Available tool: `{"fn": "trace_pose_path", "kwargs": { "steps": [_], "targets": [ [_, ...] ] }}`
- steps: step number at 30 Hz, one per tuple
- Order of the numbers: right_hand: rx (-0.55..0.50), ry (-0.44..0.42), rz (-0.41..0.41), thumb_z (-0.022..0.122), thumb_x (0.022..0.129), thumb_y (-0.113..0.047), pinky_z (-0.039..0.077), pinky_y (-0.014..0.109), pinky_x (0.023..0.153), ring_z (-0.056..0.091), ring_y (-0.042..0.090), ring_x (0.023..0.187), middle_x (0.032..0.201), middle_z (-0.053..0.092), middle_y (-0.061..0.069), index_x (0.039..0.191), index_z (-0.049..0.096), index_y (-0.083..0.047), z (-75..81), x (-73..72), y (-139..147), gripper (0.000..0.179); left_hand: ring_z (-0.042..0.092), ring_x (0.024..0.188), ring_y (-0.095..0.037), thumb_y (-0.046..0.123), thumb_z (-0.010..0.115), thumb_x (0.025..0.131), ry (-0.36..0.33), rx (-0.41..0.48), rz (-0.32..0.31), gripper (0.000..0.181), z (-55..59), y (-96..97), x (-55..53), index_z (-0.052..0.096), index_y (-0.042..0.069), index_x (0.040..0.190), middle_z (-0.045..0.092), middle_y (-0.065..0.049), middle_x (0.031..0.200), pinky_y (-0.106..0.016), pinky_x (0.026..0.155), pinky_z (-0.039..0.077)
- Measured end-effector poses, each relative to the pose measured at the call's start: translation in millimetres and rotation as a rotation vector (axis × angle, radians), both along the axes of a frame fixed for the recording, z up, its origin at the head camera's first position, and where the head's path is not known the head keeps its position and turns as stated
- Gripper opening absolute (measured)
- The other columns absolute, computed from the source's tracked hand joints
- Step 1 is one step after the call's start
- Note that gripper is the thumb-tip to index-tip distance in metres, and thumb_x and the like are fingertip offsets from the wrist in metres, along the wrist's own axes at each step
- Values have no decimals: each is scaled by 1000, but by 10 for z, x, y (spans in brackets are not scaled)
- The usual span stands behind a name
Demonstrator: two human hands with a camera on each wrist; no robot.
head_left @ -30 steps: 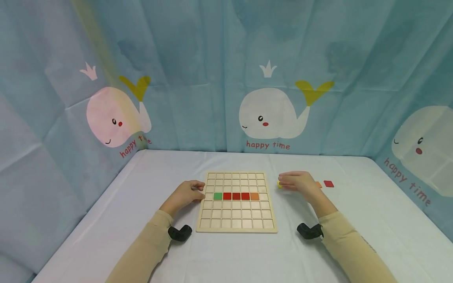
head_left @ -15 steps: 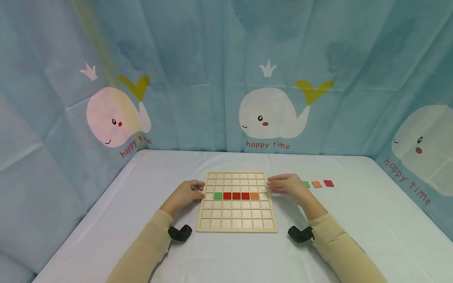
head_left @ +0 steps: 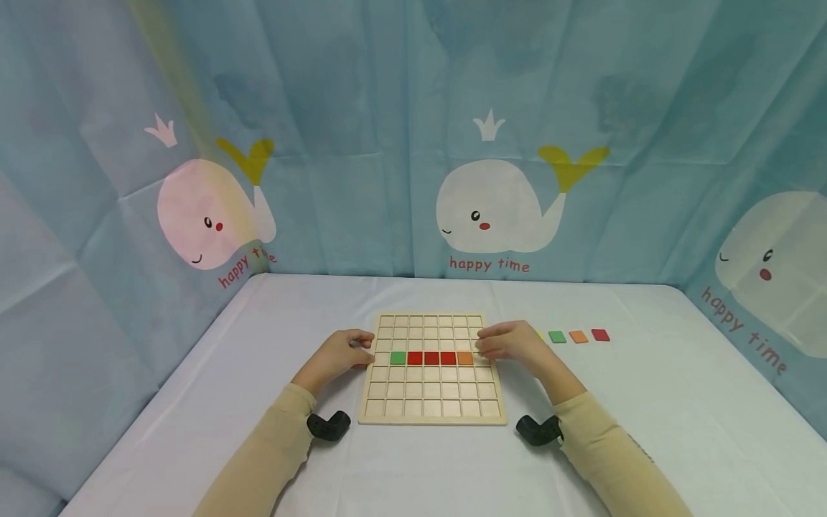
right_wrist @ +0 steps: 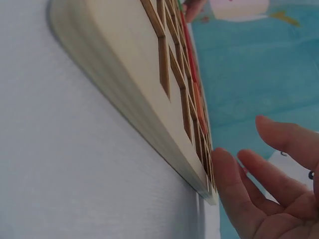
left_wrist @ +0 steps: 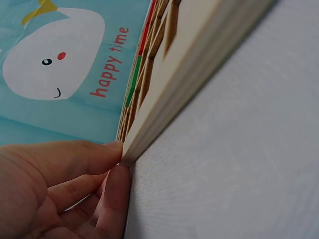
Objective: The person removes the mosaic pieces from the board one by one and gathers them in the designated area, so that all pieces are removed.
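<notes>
Seven rows of seven sunken squares on your wooden board (head_left: 433, 390), which lies flat on the white tabletop (head_left: 446, 467) between your hands. Your left hand (head_left: 334, 357) has it by the left edge, thumb and a bent finger gripping the rim, the rest curled loosely below. Your right hand (head_left: 513, 340) comes in palm down from the other side, tips hanging over the right edge by the end of the middle row; on the right wrist view your thumb and fingers look spread apart, can't tell if anything's tucked between them. Board's pale wood, rounded corners, cell walls browner up close. Middle row left to right: a green tile (head_left: 398, 357), three red tiles (head_left: 431, 357), an orange tile (head_left: 464, 357), all sitting neatly in their cells. Out past your right hand you've got a line of loose ones: yellow piece (head_left: 540, 335) mostly hidden by the hand, then green piece (head_left: 557, 337), orange piece (head_left: 578, 336), red piece (head_left: 600, 335). Behind it all, blue curtain (head_left: 336, 72) with whales.
</notes>
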State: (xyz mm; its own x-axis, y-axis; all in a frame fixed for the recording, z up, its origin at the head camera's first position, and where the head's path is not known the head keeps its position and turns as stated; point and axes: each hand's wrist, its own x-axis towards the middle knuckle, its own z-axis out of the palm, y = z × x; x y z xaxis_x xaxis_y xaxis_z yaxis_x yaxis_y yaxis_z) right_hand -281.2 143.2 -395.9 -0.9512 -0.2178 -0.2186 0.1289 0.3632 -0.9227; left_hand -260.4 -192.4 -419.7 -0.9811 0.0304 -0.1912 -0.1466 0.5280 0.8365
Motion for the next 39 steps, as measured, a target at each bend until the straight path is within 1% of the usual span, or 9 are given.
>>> {"fn": "trace_pose_path", "kwargs": {
  "steps": [1,3,7,12,17,22,26,32,39],
  "targets": [
    [7,-11,6,71,89,-12,59,32,86,74,17,89,111,74,16,121,66,7,-8,-4,-5,37,62,93,-17,6,71,85,-4,4,7,49,0,0,-2,60,2,133,62,-12,117,-26,77,55],
    [21,-21,28,72,89,-12,59,32,85,74,17,88,110,74,17,119,67,8,-16,-5,-10,37,62,94,-17,6,71,86,-3,0,0,49,-2,0,-2,60,1,133,61,-13,117,-27,77,55],
    [31,-37,47,73,88,-11,59,32,84,74,16,87,111,74,18,118,68,8,-31,0,-33,36,61,94,-18,7,71,86,-9,6,2,48,6,3,6,60,2,133,61,-12,117,-27,78,55],
    [51,-42,61,74,86,-11,59,32,83,74,14,84,106,75,15,116,70,6,-32,6,-52,34,62,94,-17,6,71,87,-9,3,-1,48,5,-1,4,59,2,133,61,-13,118,-27,79,55],
    [74,-40,92,73,87,-13,60,32,81,74,14,82,100,77,13,114,71,6,-23,11,-55,33,62,93,-16,6,71,86,-8,0,4,49,-5,-11,-10,60,2,133,61,-12,118,-27,79,55],
    [48,-51,112,73,87,-11,60,32,78,73,14,78,97,77,14,110,72,7,-31,16,-59,29,62,94,-16,7,71,86,-9,-3,-1,49,6,-6,2,60,2,133,61,-12,119,-27,79,55],
    [31,-68,105,72,87,-9,60,29,74,72,12,73,96,77,14,109,71,8,-39,20,-69,27,62,94,-17,7,71,86,-8,-3,-7,49,13,3,17,59,1,134,61,-13,120,-28,78,55],
    [32,-84,94,71,87,-7,60,27,72,70,11,70,96,76,15,109,71,9,-47,26,-82,27,63,93,-16,7,71,86,-15,7,-3,49,9,6,11,59,2,134,61,-12,120,-28,79,56],
    [47,-85,82,72,86,-7,60,27,70,70,11,69,91,76,11,105,73,7,-72,5,-108,24,62,94,-16,7,71,86,-9,6,-7,49,-7,-11,-4,59,2,134,61,-12,119,-27,79,55]
  ]
}}
